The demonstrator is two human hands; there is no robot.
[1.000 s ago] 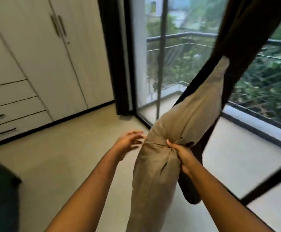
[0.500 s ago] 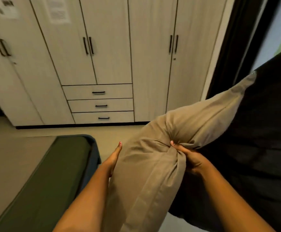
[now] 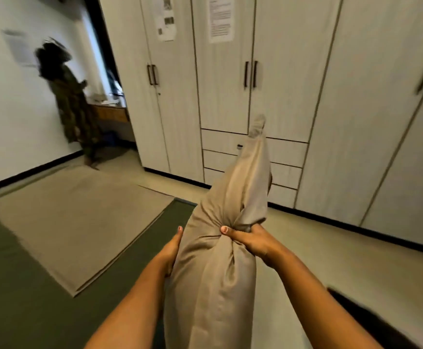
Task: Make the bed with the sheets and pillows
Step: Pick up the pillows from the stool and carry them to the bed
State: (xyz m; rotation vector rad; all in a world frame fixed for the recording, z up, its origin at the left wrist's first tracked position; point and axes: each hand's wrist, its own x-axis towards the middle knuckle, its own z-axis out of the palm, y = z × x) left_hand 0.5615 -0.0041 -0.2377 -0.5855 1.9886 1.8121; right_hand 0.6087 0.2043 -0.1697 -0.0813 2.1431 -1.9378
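I hold a beige pillow (image 3: pixel 220 268) upright in front of me, its top corner pointing at the wardrobe. My right hand (image 3: pixel 250 239) grips a bunched fold of its cover at the middle. My left hand (image 3: pixel 171 250) lies flat against the pillow's left side with straight fingers. Below left lies the bed with a dark green sheet (image 3: pixel 24 285), and a folded beige sheet (image 3: pixel 79 222) is spread flat on it.
White wardrobes with drawers (image 3: pixel 253 157) fill the wall ahead. Another person (image 3: pixel 74 109) stands at the far left by a wooden desk (image 3: pixel 109 112). A beige floor strip (image 3: pixel 331 250) runs between bed and wardrobes. A dark object (image 3: pixel 371 321) sits at lower right.
My view has swung left from the window and curtain to the wardrobes and the bed. The pillow stayed in my right hand's grip, and my left hand came flat against its side.
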